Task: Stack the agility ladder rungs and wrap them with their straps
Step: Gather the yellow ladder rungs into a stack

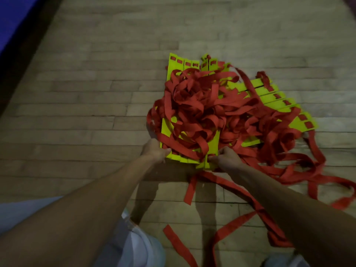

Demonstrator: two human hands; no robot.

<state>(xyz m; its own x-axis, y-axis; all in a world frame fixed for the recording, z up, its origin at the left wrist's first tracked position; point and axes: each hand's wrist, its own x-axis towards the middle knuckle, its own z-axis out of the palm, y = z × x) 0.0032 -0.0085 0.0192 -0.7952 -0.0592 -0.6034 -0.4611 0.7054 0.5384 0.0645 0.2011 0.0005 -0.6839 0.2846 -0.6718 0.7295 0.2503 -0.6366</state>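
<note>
Left hand [154, 151] grips the near left corner of the yellow rungs [167, 129], thumb on top. Right hand [227, 158] pinches their near right end, fingers curled tight. The rungs lie fanned on the wooden floor [92, 97], with red straps [202, 105] heaped over them and trailing right of the rungs. A blue mat [13, 20] lies far left of the rungs.

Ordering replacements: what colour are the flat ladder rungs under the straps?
The flat plastic rungs are bright yellow-green, seen in the head view.
</note>
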